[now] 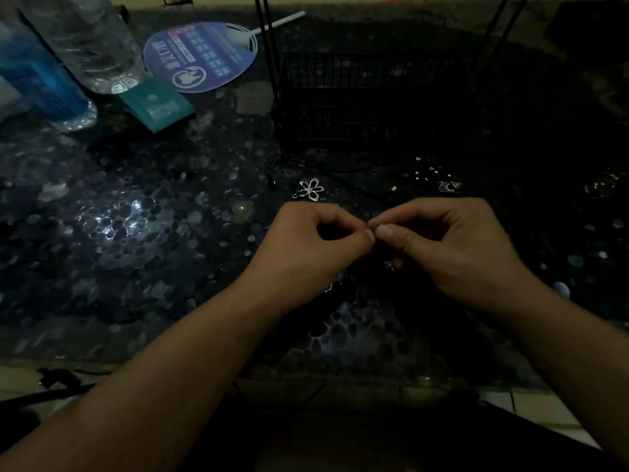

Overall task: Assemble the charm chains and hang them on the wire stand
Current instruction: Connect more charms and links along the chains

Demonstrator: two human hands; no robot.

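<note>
— What sits closest in the dim light?

— Two bare forearms reaching in from the bottom edge. The left hand (313,247) and right hand (452,243) meet above the dark, pebble-patterned glossy counter (136,233), fingertips touching. Both are curled into tight pinches on something tiny between the thumbs; it is too small and dark to name.

— Anything hanging from it?

— A small silver charm (389,265) shows just under the right thumb, and a faint glint of metal below the left palm. How either is attached, I cannot tell.

— And the other pieces?

— A silver open-petal flower charm (311,189) lies on the counter just beyond the left hand, beside a thin black cord (343,172). Small silver beads (432,172) and another silver charm (449,187) lie scattered past the right hand.

— The stand?

— A black wire stand with a basket base (371,97) rises behind them; its uprights are cut off at the top.

— To the left?

— A round blue printed hand fan (200,56), a teal card packet (156,103), a blue-labelled clear plastic bottle (44,83) and a larger clear plastic bottle (92,39), both cropped by the frame.
</note>
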